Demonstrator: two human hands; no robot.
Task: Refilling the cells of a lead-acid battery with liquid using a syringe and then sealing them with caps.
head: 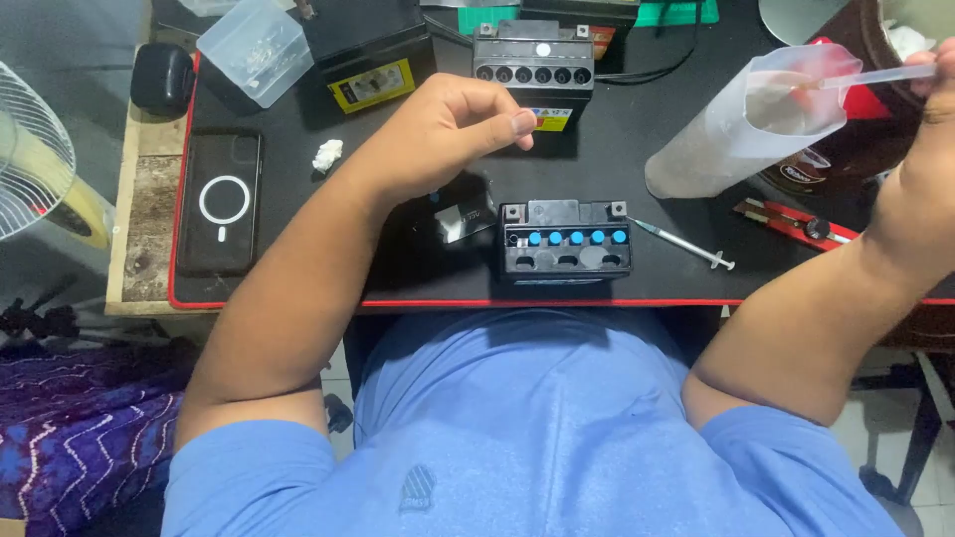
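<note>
- Now the right hand (930, 75), at 2 o'clock, pinches a clear plastic syringe (875, 76) whose tip is inside a translucent plastic jug (741, 134).
- Left hand (468, 114) is loosely curled; whether it holds anything cannot be told.
- Small black battery with blue caps (565, 239) stands at centre.

To your left a dark phone (219, 202) lies flat, its screen showing a white ring. Ahead, a black box (370, 50) carries a yellow label (372, 86). The far battery (533, 62) bears a small yellow sticker (553, 118) and a white round one (543, 49).
</note>
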